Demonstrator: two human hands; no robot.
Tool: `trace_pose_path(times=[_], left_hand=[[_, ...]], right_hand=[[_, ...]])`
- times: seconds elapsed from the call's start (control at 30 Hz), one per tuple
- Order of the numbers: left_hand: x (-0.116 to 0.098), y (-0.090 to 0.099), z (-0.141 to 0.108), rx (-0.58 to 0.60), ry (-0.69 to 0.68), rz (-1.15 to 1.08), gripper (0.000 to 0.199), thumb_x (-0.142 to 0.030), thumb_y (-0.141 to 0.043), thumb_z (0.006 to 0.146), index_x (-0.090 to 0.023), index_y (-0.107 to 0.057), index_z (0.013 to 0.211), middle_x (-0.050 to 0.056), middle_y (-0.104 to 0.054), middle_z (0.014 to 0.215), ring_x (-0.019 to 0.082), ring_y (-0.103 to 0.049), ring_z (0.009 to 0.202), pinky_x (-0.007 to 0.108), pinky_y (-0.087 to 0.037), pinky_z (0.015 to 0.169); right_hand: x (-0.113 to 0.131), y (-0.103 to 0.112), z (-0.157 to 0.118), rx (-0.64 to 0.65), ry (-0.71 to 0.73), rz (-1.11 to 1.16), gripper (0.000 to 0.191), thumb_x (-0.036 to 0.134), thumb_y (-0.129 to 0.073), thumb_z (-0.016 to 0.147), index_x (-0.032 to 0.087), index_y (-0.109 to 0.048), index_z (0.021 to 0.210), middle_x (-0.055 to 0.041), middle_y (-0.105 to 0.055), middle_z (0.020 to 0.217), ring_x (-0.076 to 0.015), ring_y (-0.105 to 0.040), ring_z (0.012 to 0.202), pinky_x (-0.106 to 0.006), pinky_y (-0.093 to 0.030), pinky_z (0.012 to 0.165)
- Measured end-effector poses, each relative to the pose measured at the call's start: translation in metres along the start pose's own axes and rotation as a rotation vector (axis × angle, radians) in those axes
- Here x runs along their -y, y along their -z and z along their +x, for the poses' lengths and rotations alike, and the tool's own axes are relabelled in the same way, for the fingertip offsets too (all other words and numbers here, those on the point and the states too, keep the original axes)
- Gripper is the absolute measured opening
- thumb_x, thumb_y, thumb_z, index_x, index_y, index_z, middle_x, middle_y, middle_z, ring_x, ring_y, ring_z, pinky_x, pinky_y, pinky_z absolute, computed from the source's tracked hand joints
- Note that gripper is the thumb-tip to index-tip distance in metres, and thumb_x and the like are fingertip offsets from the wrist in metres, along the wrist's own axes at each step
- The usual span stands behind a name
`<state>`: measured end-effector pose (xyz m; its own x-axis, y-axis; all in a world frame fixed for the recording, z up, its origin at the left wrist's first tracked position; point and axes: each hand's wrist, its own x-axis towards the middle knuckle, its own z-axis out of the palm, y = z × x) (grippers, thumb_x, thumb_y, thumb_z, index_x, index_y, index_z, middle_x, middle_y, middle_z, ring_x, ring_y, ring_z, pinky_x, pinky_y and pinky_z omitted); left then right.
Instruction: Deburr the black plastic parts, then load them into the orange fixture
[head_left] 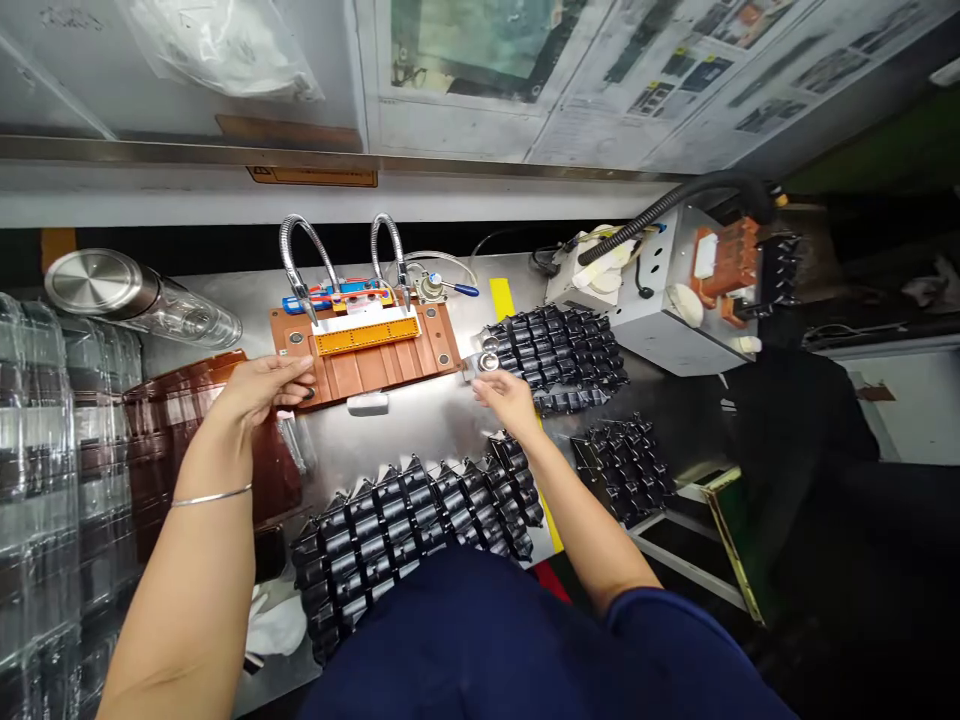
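My left hand (262, 392) lies on the left end of a brown grooved fixture plate (375, 370), its fingertips near a dark round spot on the plate, with nothing visible in it. An orange connector block (366, 335) sits on that plate between two chrome gooseneck tubes (300, 265). My right hand (510, 398) is at the edge of a stack of black moulded parts (555, 355). Its fingertips are just below a small silver metal piece (485, 362). I cannot tell whether they grip it.
More black moulded parts (405, 530) lie in rows near my body, and another group (622, 465) lies to the right. Clear plastic trays (37, 480) are stacked far left beside brown trays (202, 430). A grey electrical box (652, 300) stands at the back right.
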<state>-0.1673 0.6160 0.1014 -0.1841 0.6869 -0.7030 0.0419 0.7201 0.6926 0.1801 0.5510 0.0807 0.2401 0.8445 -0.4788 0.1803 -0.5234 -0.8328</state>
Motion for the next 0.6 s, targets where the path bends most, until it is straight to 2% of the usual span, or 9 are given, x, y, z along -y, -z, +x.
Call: trace_pose_path(times=[0.07,0.13,0.23,0.33,0.4,0.5,0.53,0.6], left_hand=[[0.015,0.000,-0.017,-0.022,-0.013,-0.011,0.015,-0.022,-0.071,0.071,-0.012,-0.061,0.067,0.000,-0.064,0.053,0.007,-0.055,0.037,0.014,-0.044,0.036],[0.033,-0.005,-0.033,-0.033,-0.020,-0.021,0.018,-0.026,-0.068,0.073,-0.013,-0.058,0.066,-0.002,-0.061,0.051,0.006,-0.053,0.036,0.014,-0.043,0.037],[0.060,-0.016,-0.054,-0.027,-0.052,-0.021,0.024,-0.034,-0.069,0.067,-0.014,-0.056,0.066,-0.001,-0.061,0.052,0.007,-0.053,0.038,0.017,-0.045,0.039],[0.080,-0.023,-0.069,-0.037,-0.127,-0.006,0.030,-0.042,-0.070,0.062,-0.015,-0.057,0.068,0.000,-0.063,0.054,0.010,-0.056,0.041,0.022,-0.048,0.042],[0.089,-0.023,-0.076,-0.076,-0.206,0.015,0.033,-0.047,-0.067,0.062,-0.016,-0.058,0.068,0.001,-0.063,0.055,0.013,-0.058,0.043,0.025,-0.050,0.044],[0.096,-0.023,-0.085,-0.202,-0.367,0.069,0.037,-0.051,-0.061,0.070,-0.016,-0.062,0.081,0.006,-0.069,0.068,0.018,-0.065,0.058,0.033,-0.055,0.055],[0.097,-0.024,-0.087,-0.256,-0.428,0.089,0.039,-0.051,-0.059,0.073,-0.016,-0.064,0.089,0.009,-0.072,0.080,0.021,-0.068,0.071,0.036,-0.056,0.064],[0.094,-0.029,-0.088,-0.345,-0.557,0.125,0.040,-0.048,-0.058,0.077,-0.017,-0.064,0.102,0.013,-0.070,0.107,0.025,-0.065,0.101,0.042,-0.053,0.085]], right_hand=[[-0.032,0.042,-0.039,-0.107,0.028,-0.077,0.041,0.049,-0.076,0.061,0.017,-0.067,0.085,-0.0074,-0.073,0.088,-0.0206,-0.069,0.083,-0.034,-0.057,0.075],[-0.068,0.070,-0.078,-0.170,0.021,-0.154,0.046,0.051,-0.078,0.055,0.017,-0.067,0.084,-0.0095,-0.074,0.089,-0.0231,-0.069,0.082,-0.038,-0.056,0.075],[-0.113,0.084,-0.122,-0.161,0.020,-0.232,0.051,0.053,-0.079,0.049,0.016,-0.069,0.082,-0.0088,-0.075,0.082,-0.0230,-0.070,0.073,-0.036,-0.057,0.066],[-0.134,0.084,-0.140,-0.167,0.077,-0.291,0.047,0.058,-0.070,0.061,0.015,-0.071,0.082,-0.0081,-0.075,0.076,-0.0224,-0.070,0.068,-0.035,-0.058,0.064],[-0.129,0.086,-0.142,-0.212,0.136,-0.333,0.046,0.056,-0.063,0.071,0.015,-0.071,0.090,-0.0103,-0.075,0.081,-0.0239,-0.070,0.073,-0.038,-0.058,0.070],[-0.098,0.082,-0.130,-0.231,0.269,-0.396,0.044,0.049,-0.064,0.074,0.017,-0.069,0.103,-0.0116,-0.074,0.096,-0.0261,-0.070,0.086,-0.042,-0.056,0.082],[-0.082,0.074,-0.122,-0.199,0.358,-0.434,0.042,0.046,-0.066,0.074,0.018,-0.069,0.106,-0.0108,-0.074,0.101,-0.0260,-0.069,0.091,-0.042,-0.055,0.086],[-0.049,0.049,-0.101,-0.058,0.688,-0.593,0.038,0.039,-0.063,0.081,0.020,-0.066,0.113,-0.0100,-0.072,0.110,-0.0247,-0.067,0.101,-0.040,-0.053,0.092]])
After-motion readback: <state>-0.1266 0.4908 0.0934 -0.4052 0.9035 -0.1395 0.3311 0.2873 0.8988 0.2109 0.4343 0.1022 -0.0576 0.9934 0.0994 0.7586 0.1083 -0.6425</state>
